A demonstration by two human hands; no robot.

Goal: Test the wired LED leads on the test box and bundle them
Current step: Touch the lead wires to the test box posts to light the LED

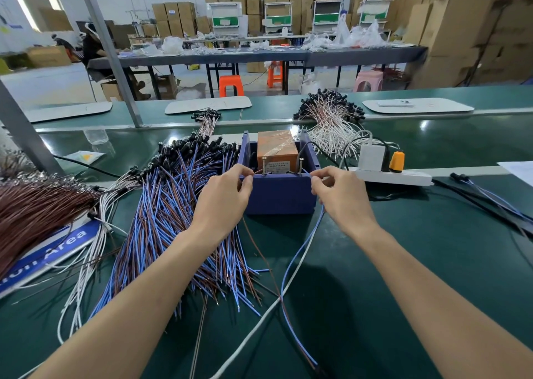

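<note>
Looking down from the head camera, the left hand (223,197) pinches a brown wire (261,251) at the left screw (264,166) of the blue test box (279,198), mid-bench. The right hand (340,194) pinches a blue wire (302,243) near the right screw (301,166). A pile of leads (173,205) lies just left of the box, and a power strip (403,178) lies to its right.

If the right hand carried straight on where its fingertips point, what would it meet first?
Probably the right screw on the blue test box, just ahead of the right hand; depth is unclear.
</note>
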